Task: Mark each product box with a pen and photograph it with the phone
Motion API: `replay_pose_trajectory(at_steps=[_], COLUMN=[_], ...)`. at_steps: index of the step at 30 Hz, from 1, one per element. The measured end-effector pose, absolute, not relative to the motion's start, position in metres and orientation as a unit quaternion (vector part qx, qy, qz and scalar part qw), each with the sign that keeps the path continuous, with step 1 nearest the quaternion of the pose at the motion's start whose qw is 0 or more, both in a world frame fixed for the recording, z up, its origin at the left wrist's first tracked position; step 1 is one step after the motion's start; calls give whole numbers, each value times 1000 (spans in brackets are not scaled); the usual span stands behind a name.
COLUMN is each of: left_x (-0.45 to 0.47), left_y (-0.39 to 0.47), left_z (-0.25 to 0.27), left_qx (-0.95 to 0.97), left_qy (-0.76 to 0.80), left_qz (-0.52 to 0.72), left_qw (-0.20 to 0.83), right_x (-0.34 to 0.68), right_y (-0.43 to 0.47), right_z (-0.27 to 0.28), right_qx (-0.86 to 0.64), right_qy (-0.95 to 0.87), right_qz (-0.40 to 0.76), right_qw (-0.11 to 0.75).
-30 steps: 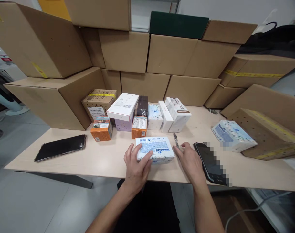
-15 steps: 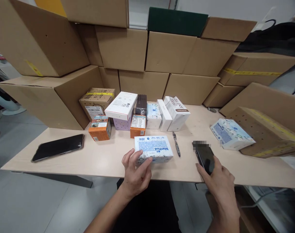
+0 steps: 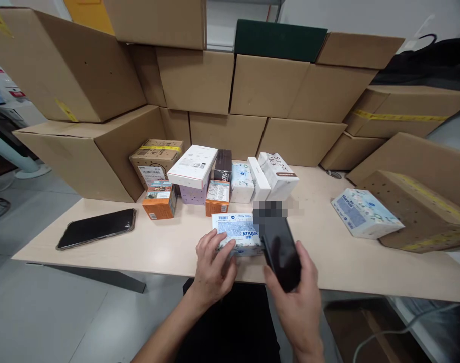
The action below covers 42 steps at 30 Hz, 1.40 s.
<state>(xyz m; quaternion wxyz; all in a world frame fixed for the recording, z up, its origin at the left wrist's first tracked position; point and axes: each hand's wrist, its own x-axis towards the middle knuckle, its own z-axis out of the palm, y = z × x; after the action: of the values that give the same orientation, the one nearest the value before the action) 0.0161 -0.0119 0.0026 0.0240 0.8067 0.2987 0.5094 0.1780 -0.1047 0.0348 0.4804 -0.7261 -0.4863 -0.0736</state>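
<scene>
A white-and-blue tissue pack [image 3: 235, 229] with printed lettering lies near the table's front edge. My left hand [image 3: 214, 262] holds its near left part, with the fingertips on its top and the thumb low by its front side. In my right hand [image 3: 296, 297] is a black smartphone [image 3: 284, 252], gripped along its sides and tilted over the pack's right end, which it partly hides. The phone's upper part is blurred by pixels.
Behind the tissue pack stand small boxes: orange ones [image 3: 159, 204], a white flat box [image 3: 194, 164] and a Super Meal box [image 3: 280, 176]. Another phone [image 3: 97, 229] lies left; a second tissue pack [image 3: 366, 212] sits right. Large cardboard boxes [image 3: 271, 85] wall off the back.
My right hand has carried the smartphone leftward from the right of the table to over the tissue pack. My left hand stays on the pack. A pen is now hidden from view.
</scene>
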Motion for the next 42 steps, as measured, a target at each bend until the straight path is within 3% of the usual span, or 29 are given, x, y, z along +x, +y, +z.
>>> replay_pose_trajectory(at_steps=[7,42], left_x=[15,18], left_y=[-11,-10], left_z=[1,6], left_qx=[805,811], left_qy=[321,362], left_qz=[498,446], left_qw=[29,111], right_x=[137,132], right_y=[-77,-76], right_z=[20,12], right_qx=[-688,-702], right_qy=[-556,-548], right_qz=[-153,-166], right_qw=[440,424])
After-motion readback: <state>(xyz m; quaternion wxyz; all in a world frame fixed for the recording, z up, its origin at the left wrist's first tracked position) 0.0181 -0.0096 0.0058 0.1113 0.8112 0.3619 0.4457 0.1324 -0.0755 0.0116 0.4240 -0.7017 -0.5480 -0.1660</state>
